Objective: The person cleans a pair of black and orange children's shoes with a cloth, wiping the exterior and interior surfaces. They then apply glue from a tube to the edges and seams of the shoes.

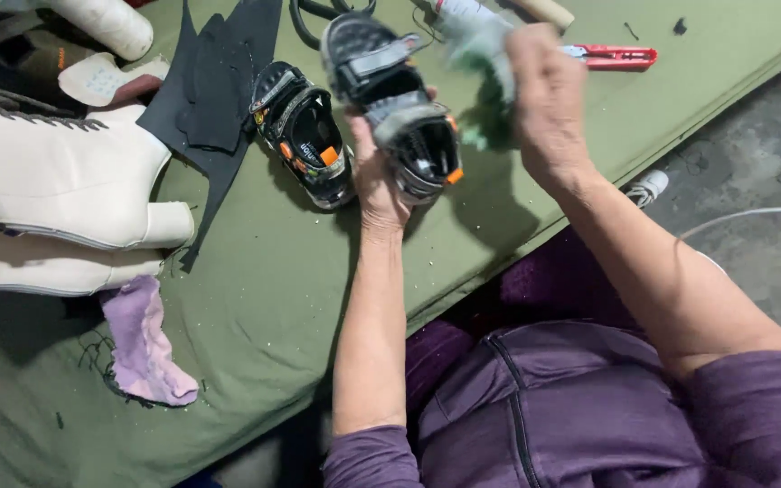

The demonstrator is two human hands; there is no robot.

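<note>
Left hand (380,181): grip closed under black sandal (395,99), long axis running away from it. Right hand (544,99): grip clutches green cloth (485,54), just beside.

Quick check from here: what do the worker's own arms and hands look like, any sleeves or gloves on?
Both hands are bare: no gloves, rings or watch show on the left hand or right hand. The forearms are uncovered. Purple sleeves are pushed up to about the elbows, matching a purple zipped top.
</note>
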